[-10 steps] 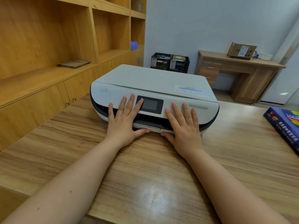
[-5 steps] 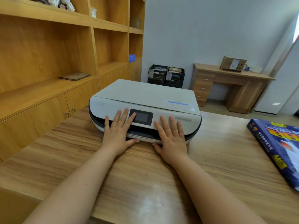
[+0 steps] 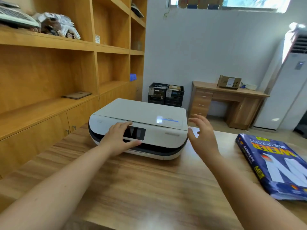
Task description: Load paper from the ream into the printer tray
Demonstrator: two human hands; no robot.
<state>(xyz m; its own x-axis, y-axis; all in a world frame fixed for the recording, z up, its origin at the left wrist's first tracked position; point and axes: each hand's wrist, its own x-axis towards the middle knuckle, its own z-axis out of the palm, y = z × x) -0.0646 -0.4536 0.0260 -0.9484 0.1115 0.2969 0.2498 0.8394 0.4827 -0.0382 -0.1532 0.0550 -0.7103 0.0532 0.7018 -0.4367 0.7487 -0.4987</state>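
White and flat-topped, the printer (image 3: 141, 128) sits on the wood-grain counter (image 3: 132, 188) with its paper tray closed into the dark band along its lower front. The left hand (image 3: 118, 140) lies flat against the printer's front panel, fingers (image 3: 123, 125) spread beside the small dark screen (image 3: 134, 133) and reaching up to the lid seam, thumb stretched along the slot below the screen; its grip is apart and clamped on nothing. The right hand (image 3: 203, 138) hovers off the printer's right corner, clear of the counter, palm turned inward and fingers loosely splayed, its grip also apart and empty; motion blur softens its outline, so whether the thumb brushes the printer's edge is hard to say. Further to the right of that hand, well apart from it, the blue ream of copy paper (image 3: 275, 165) lies flat on the counter, apparently still in its wrapper. Beyond the left hand stand wooden shelves (image 3: 49, 80); past the printer, two black crates (image 3: 166, 95) sit on the floor against the wall.
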